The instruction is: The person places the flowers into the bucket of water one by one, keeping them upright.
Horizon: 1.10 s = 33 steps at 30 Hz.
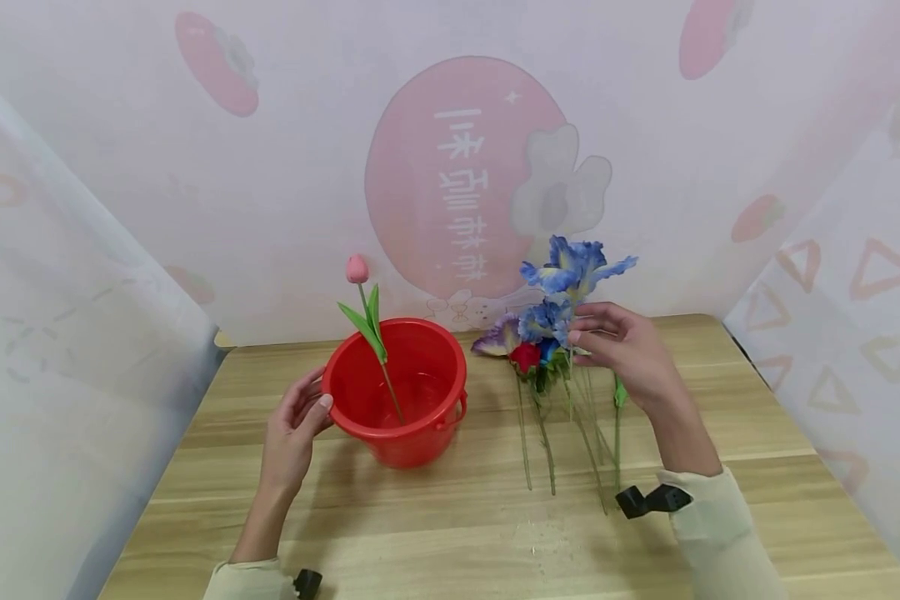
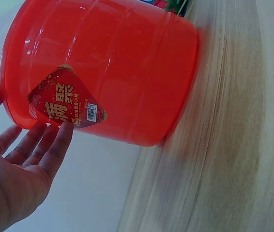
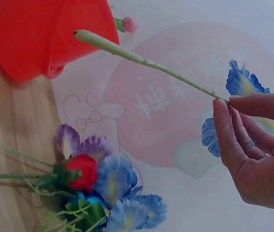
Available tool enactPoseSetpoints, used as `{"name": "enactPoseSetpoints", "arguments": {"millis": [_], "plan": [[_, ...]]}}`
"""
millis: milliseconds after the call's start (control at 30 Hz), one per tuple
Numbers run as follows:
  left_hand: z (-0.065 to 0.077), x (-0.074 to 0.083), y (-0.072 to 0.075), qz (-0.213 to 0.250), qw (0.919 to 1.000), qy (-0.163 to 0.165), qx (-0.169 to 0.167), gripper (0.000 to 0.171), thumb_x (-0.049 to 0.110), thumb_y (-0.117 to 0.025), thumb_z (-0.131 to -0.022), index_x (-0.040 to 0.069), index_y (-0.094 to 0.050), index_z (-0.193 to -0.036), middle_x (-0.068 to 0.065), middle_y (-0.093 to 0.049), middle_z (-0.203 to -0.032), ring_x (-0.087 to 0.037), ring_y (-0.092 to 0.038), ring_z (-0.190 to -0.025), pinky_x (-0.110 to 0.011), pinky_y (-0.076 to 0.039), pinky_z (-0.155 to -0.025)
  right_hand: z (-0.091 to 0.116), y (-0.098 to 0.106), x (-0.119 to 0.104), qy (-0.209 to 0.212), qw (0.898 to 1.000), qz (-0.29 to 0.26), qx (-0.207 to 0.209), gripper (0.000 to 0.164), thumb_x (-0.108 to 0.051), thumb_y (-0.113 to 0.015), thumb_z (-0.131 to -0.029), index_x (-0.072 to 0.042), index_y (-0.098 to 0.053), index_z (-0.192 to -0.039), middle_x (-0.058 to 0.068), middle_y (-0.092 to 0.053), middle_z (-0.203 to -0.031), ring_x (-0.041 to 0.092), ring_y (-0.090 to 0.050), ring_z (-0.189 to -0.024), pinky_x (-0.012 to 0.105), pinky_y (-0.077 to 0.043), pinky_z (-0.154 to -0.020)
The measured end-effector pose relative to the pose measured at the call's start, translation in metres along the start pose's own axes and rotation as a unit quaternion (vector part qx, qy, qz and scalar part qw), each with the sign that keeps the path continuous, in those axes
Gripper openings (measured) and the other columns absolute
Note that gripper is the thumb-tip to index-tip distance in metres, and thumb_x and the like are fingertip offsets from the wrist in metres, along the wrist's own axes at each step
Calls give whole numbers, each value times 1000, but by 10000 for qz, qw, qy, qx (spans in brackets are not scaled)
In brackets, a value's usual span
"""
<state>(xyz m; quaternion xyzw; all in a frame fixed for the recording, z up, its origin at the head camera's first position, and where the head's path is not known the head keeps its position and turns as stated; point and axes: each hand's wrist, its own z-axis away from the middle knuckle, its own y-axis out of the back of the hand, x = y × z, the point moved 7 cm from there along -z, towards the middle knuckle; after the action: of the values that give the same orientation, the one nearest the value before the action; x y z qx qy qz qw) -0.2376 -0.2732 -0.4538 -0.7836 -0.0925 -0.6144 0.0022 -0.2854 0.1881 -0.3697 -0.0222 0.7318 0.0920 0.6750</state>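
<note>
Wood-grain table (image 1: 435, 542) | red bucket (image 1: 408, 447), upright, left of centre | purple flower (image 1: 497, 337), red rose (image 1: 525, 357), blue flowers (image 3: 115, 181), bunched right of bucket, heads far, stems near | green-leaved stem (image 1: 619, 393), rightmost

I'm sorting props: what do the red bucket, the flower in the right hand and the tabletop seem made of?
Round red bucket: probably glossy plastic, from its highlights and moulded bands.
Ruffled blue-and-yellow flower: likely matte fabric, given crinkled petals; its smooth pale-green stem may be plastic.
Light-brown tabletop: low-sheen wood or laminate, from its grain.
</note>
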Motion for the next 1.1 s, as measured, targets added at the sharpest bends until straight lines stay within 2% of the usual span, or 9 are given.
{"name": "enactPoseSetpoints", "arguments": {"millis": [233,467,667,867,967,1100], "plan": [[1,-1,1,-27,10000,9,33,48,15,-62,-110,6,-53,-156,1,-68,-136,-7,-72,-118,-20,-64,-87,-12,-16,-12,57,9999,45,-70,46,-12,-70,-105,-1,-56,-148,9,-68,-122,13,-74,-106,35,-68,-89],[2,-1,2,-23,10000,44,74,49,16,-62,-110,6,-53,-157,3,-68,-136,-7,-71,-118,-20,-64,-87,-23,-30,-28,205,9996,-156,-72,43,-10,-69,-105,-3,-58,-146,7,-67,-120,14,-74,-105,32,-68,-86],[2,0,2,-22,9999,40,108,48,16,-62,-110,6,-53,-157,2,-68,-135,-8,-71,-118,-20,-64,-87,-36,-51,-37,246,9988,-389,-175,43,-5,-69,-104,-3,-59,-145,14,-66,-123,17,-72,-105,36,-68,-87],[2,0,2,-20,9999,39,110,48,15,-62,-110,6,-53,-156,2,-68,-135,-8,-72,-118,-20,-64,-87,-48,-74,-44,313,9977,-539,-267,43,-3,-70,-102,-1,-61,-144,16,-64,-122,16,-73,-96,34,-69,-82],[2,0,1,-24,10000,29,70,49,15,-62,-110,6,-53,-156,-1,-68,-137,-9,-72,-118,-21,-65,-87,-52,-83,-45,362,9970,-619,-299,42,-2,-70,-102,0,-61,-143,22,-62,-127,22,-73,-98,34,-69,-80],[1,1,0,-45,10000,22,40,49,16,-62,-110,6,-53,-156,-4,-67,-138,-10,-72,-119,-21,-65,-87,-58,-95,-47,379,9963,-693,-346,42,-2,-71,-101,-1,-62,-143,25,-62,-128,25,-73,-101,36,-69,-81]]}}
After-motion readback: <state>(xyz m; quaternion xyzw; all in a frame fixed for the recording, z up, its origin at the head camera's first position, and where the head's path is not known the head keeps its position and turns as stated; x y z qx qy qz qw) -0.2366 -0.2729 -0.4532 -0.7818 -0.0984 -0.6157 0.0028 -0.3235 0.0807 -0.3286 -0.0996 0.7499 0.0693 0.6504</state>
